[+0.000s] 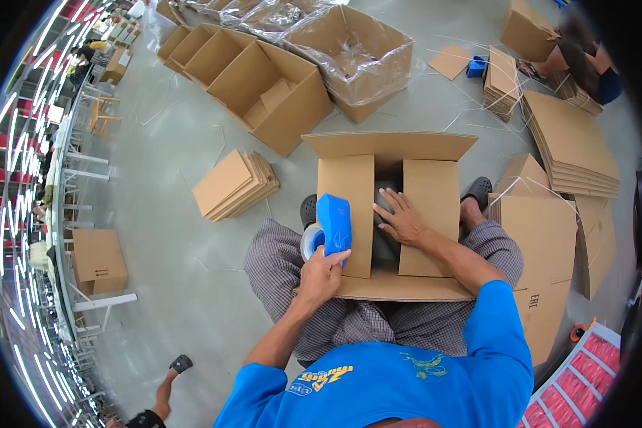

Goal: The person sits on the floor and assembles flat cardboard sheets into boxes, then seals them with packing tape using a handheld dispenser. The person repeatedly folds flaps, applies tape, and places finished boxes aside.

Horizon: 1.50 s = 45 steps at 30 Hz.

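Observation:
Between my knees rests a brown cardboard carton (429, 187). Its left and right flaps are folded inward with a dark gap between them, while the far flap (389, 146) stands up and the near flap (399, 288) reaches over my lap. My left hand (321, 276) is closed around the handle of a blue tape dispenser (334, 220) with a roll of clear tape (310, 242), held over the left flap. My right hand (404, 221) lies on the right flap, fingers spread, fingertips reaching over the gap.
Flat carton stacks lie at the left (237, 185) and right (571, 146); more flat cardboard (538, 264) leans beside my right knee. Ahead stand open cartons (292, 107) and a plastic-lined box (378, 78). Another person (585, 60) handles cardboard at far right. Loose straps litter the floor.

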Each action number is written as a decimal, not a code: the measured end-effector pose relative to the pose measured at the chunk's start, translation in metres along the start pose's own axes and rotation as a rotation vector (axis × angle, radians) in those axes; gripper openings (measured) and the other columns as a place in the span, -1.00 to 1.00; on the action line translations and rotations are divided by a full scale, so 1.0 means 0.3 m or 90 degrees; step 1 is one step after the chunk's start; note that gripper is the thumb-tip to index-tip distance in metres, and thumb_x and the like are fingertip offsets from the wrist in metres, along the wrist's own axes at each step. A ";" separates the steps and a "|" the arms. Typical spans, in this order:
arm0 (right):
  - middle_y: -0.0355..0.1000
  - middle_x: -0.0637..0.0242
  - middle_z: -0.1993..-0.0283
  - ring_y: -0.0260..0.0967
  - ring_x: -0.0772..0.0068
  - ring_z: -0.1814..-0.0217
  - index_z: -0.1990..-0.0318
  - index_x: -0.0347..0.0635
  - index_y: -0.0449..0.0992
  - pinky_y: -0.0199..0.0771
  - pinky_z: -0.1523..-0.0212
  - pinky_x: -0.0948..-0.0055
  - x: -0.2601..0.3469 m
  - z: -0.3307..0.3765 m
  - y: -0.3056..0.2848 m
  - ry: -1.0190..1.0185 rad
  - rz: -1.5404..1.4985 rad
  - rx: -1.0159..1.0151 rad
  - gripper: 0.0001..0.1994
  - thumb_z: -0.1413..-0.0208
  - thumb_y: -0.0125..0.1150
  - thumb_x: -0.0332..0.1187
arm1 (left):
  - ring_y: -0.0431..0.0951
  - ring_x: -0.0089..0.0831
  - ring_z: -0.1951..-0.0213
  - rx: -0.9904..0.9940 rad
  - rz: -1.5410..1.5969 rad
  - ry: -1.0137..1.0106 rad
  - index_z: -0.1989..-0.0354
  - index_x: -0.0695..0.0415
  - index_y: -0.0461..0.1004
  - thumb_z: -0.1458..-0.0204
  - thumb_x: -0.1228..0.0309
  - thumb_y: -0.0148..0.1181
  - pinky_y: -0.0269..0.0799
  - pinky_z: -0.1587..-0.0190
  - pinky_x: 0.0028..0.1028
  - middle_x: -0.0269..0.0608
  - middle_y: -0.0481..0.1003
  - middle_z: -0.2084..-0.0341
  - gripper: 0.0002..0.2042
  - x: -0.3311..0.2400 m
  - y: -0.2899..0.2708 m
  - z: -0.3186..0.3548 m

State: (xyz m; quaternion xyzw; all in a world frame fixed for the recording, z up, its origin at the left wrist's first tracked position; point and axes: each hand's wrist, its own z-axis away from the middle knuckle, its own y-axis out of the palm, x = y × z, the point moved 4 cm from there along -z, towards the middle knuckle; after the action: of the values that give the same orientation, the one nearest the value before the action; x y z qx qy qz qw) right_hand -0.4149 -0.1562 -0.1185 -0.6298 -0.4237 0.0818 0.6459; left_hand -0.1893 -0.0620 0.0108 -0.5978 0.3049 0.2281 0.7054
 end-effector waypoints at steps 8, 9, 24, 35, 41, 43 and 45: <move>0.04 0.15 -0.44 -0.16 0.02 -0.51 -0.17 -0.16 0.39 -0.21 -0.44 -0.09 -0.009 -0.020 0.031 -0.019 0.057 0.049 -0.58 -0.24 0.06 -0.16 | 0.51 0.00 0.32 -0.467 -0.225 0.080 0.11 0.03 0.62 0.15 0.65 0.16 0.49 0.32 -0.24 0.08 0.43 0.26 -0.61 -0.045 -0.114 0.063; 0.06 0.16 -0.43 -0.15 0.02 -0.51 -0.16 -0.17 0.39 -0.22 -0.44 -0.09 -0.012 -0.022 0.039 -0.013 0.068 0.062 -0.59 -0.24 0.06 -0.17 | 0.52 0.00 0.32 -0.481 -0.230 0.070 0.11 0.02 0.62 0.15 0.64 0.16 0.49 0.33 -0.24 0.08 0.43 0.26 -0.61 -0.038 -0.132 0.074; 0.42 0.07 -0.11 0.29 -0.09 -0.21 0.00 -0.24 0.47 0.30 -0.21 0.08 -0.029 -0.188 -0.230 -0.063 -0.204 0.050 -0.69 -0.06 0.20 -0.50 | 0.48 0.07 0.18 -0.718 -0.023 -0.096 0.06 0.00 0.57 -0.02 0.61 0.11 0.43 0.18 -0.15 0.14 0.42 0.16 -0.68 0.274 -0.031 -0.374; 0.51 0.13 0.49 0.45 0.00 0.51 0.29 0.07 0.58 0.35 0.58 0.06 -0.080 -0.352 -0.452 0.254 0.259 -0.159 -0.75 -0.26 -0.07 -0.20 | 0.56 -0.03 0.23 -0.664 0.043 -0.252 -0.01 0.02 0.56 -0.21 0.30 -0.05 0.44 0.16 -0.17 -0.04 0.58 0.23 -0.70 0.657 0.222 -0.537; 0.33 0.16 -0.26 0.22 0.09 -0.32 -0.09 -0.05 0.48 0.20 -0.24 -0.02 0.091 -0.039 -0.169 0.254 0.171 -0.158 -0.61 -0.28 -0.11 -0.10 | 0.54 -0.24 0.25 -0.786 0.584 -0.385 0.05 0.17 0.59 -0.16 0.11 0.04 0.52 0.24 -0.28 -0.12 0.56 0.22 -0.60 0.662 0.152 -0.524; -0.01 0.20 -0.47 -0.21 0.15 -0.54 -0.33 -0.08 0.22 -0.27 -0.45 -0.09 0.130 0.068 -0.058 0.340 0.149 -0.117 -0.49 -0.29 -0.13 -0.09 | 0.53 -0.23 0.26 -0.744 0.626 -0.469 0.08 0.14 0.61 -0.11 -0.02 0.13 0.51 0.21 -0.24 -0.10 0.54 0.26 -0.54 0.610 0.148 -0.509; -0.07 0.23 -0.50 -0.27 0.17 -0.56 -0.37 -0.04 0.16 -0.32 -0.47 -0.07 0.111 0.091 -0.001 0.349 0.163 -0.142 -0.46 -0.30 -0.16 -0.05 | 0.54 -0.19 0.25 -0.683 0.568 -0.435 0.10 0.13 0.62 -0.13 0.01 0.14 0.50 0.16 -0.23 -0.04 0.54 0.22 -0.56 0.541 0.135 -0.494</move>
State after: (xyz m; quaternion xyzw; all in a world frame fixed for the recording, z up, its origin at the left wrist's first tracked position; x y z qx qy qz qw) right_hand -0.4117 -0.1147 -0.1076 -0.7435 -0.1578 -0.0571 0.6474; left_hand -0.1252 -0.2073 -0.1466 -0.5747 0.1304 0.7787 0.2154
